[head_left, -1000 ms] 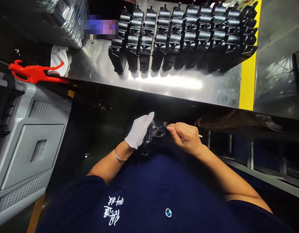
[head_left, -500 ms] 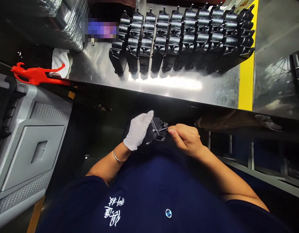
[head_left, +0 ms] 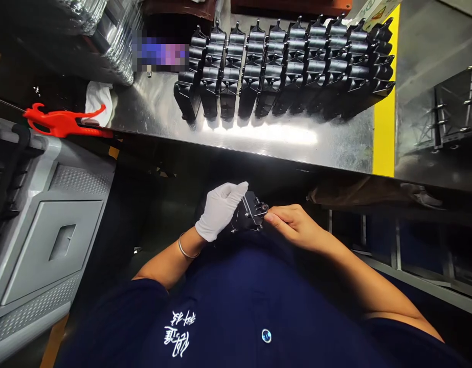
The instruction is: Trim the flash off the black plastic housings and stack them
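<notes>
My left hand (head_left: pixel 221 210), in a white glove, is closed around a black moulded plastic part (head_left: pixel 251 207) just in front of my chest. The part has small round bosses at its right end, and the glove covers its left side. My bare right hand (head_left: pixel 295 225) is pinched at that right end, thumb and forefinger pressed together beside a boss. Whatever sits between these fingertips is too small and too hidden to name.
Rows of similar black parts (head_left: pixel 274 69) stand on the metal bench (head_left: pixel 151 115). A red air blow gun (head_left: pixel 63 120) lies at the bench's left edge by a white cloth (head_left: pixel 98 102). Yellow tape (head_left: pixel 385 138) crosses the bench. A grey plastic case (head_left: pixel 53 240) stands at left.
The black part has tilted in my left hand, and both hands have shifted slightly lower. A thin shiny sliver seen earlier at my right fingertips no longer shows. The view has moved a little.
</notes>
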{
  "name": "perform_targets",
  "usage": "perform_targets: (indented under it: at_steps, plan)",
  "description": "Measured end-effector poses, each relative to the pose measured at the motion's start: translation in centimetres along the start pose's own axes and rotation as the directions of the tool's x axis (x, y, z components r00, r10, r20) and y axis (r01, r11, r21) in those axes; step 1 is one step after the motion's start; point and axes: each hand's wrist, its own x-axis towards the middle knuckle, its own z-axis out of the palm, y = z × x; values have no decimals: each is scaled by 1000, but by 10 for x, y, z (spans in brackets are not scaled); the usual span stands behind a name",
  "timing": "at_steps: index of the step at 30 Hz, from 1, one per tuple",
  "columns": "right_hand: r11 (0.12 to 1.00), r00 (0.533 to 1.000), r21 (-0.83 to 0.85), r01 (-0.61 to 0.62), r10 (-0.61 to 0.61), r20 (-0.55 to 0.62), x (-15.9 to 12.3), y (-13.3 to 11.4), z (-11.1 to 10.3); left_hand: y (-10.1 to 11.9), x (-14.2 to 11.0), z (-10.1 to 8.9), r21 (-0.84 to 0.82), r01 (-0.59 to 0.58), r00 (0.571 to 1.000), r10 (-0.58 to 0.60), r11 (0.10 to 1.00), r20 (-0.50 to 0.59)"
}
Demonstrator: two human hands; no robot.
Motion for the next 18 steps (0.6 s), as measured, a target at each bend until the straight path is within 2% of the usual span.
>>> perform_targets:
  at_steps: [2,5,6,8,11,13,15,16,18]
  plan:
    - [997,997,75,-7,1,76,-1,4,-2,1,-2,1,7,-14,1000,14,1000,0]
    - [965,978,258,45,-95,184,-3,9,-6,3,-2,2,19,-73,997,73,997,-18]
    - [947,977,312,80,-136,162,-3,10,-7,3,-2,2,20,-92,995,92,996,-30]
    - [929,981,327,174,-191,20,-4,10,-8,4,0,2,25,-116,991,117,993,-62]
    - [939,934,137,315,-280,-224,-3,6,-3,5,2,2,40,-110,990,113,993,-87]
    - [921,886,-25,388,-380,-267,-1,5,2,6,3,2,49,-94,992,98,994,-85]
    - [877,842,-186,442,-478,-251,3,5,6,6,3,2,47,-72,994,76,996,-73]
    - [855,824,-263,446,-508,-253,5,5,8,6,3,1,35,-60,995,62,998,-73]
    - [844,802,-383,375,-503,-323,9,6,10,6,4,-1,-14,-19,997,18,1000,-78]
